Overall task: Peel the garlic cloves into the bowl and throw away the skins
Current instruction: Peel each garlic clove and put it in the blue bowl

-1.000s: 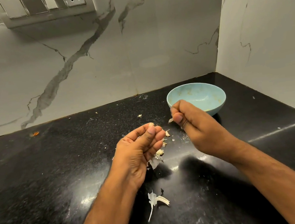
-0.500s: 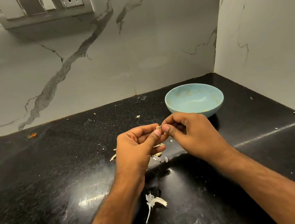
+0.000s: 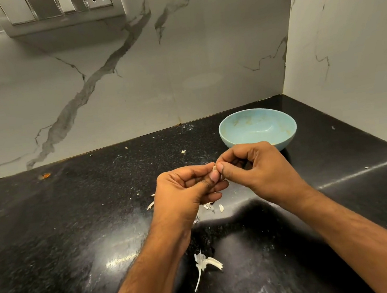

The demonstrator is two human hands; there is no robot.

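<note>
In the middle of the frame the left hand (image 3: 188, 190) and right hand (image 3: 260, 170) meet with fingers curled, both pinching a small garlic clove (image 3: 215, 168) between their fingertips, just below-left of the blue bowl (image 3: 257, 127) on the black counter (image 3: 53, 234), where skins (image 3: 205, 263) lie scattered.

Single head cam, wide-angle, looking forward and down at the tabletop (image 3: 53, 234) corner. Close range: both hands (image 3: 218, 182) sit mid-frame, forearms entering from the bottom edge. Marble wall (image 3: 132, 81) ahead of the hands, side wall (image 3: 351, 56) to their right. No second view to overlap with.
</note>
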